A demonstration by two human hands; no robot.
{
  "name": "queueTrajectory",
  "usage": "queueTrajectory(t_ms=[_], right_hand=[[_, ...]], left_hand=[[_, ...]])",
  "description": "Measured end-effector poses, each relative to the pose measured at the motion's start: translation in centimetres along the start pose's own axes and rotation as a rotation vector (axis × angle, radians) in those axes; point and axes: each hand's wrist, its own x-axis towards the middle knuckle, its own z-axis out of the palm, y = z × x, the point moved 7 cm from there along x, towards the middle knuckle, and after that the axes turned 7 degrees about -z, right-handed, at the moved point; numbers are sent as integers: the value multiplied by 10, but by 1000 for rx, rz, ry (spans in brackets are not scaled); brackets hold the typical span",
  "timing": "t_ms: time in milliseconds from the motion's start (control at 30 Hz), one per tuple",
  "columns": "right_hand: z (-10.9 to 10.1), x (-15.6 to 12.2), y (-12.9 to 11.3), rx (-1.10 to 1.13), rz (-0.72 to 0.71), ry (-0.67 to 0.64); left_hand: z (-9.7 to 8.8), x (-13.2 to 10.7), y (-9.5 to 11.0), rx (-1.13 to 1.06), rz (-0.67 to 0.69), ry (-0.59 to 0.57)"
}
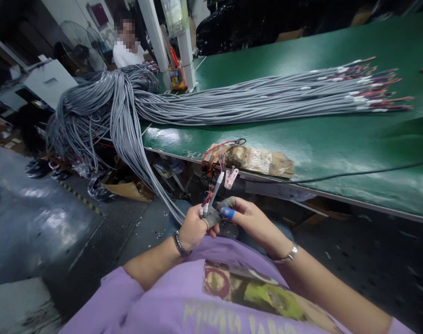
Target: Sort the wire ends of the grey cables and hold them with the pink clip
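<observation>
My left hand (pixel 197 225) is closed round several grey cables (pixel 163 192), close to their stripped ends. White sleeves and thin coloured wires stick up above its fingers. One grey cable end (pixel 216 190) stands taller, its wires reaching a wooden block with clips at the bench edge. My right hand (pixel 248 218) meets the left one at this cable, thumb and index finger drawn together; what lies between them, if anything, is hidden. Grey covers sit on fingers of both hands, and blue tape wraps the right thumb. A pink clip (pixel 231 178) is just above the right hand.
On the green bench (pixel 330 144) lies a long bundle of grey cables (pixel 249 102), heaped and hanging over the left end. The wooden block (pixel 267 162) sits at the front edge. A black cord (pixel 354 175) runs right. A person in white (pixel 128 53) is behind.
</observation>
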Motion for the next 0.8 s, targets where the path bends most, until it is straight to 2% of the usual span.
queueTrajectory(t_ms=[100,300,500,800], right_hand=[[-2,1,5,-21,8,-5],[-13,0,9,-45,31,80],[-3,0,-5,-158,-66,-4],[-8,-8,8,-135,-81,-18]], left_hand=[[-1,0,-1,17,-2,-12],[-7,2,-6,26,6,13],[-2,2,-5,75,24,-19],[-6,1,-4,41,23,22]])
